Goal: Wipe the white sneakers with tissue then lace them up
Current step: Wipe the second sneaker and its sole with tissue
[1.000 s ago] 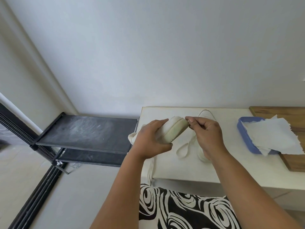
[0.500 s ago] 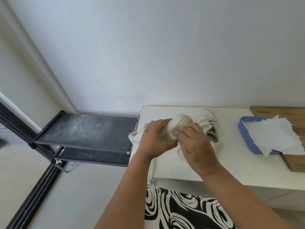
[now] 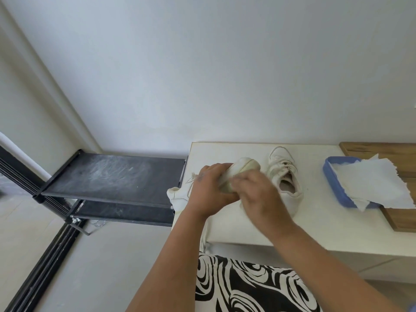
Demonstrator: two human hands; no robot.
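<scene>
Left hand (image 3: 208, 190) grips the tilted sneaker (image 3: 240, 170) at frame centre over the surface (image 3: 315, 224) edge while the blurred right hand (image 3: 258, 194) presses its sole, grasp indiscernible; hard rubbing may slip it floorward.

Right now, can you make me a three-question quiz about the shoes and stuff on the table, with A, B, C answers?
1. Where is the blue tray?
A. right of the sneakers
B. on the black shelf
C. on the floor

2. How many sneakers can you see?
A. one
B. two
C. four

3. What is the left hand doing?
A. lying flat on the table
B. gripping a sneaker
C. pulling out a tissue

Answers: 1 A, it sits at the table's right side. 2 B, the held sneaker and the standing sneaker. 3 B, its fingers curl round the held sneaker.
</scene>
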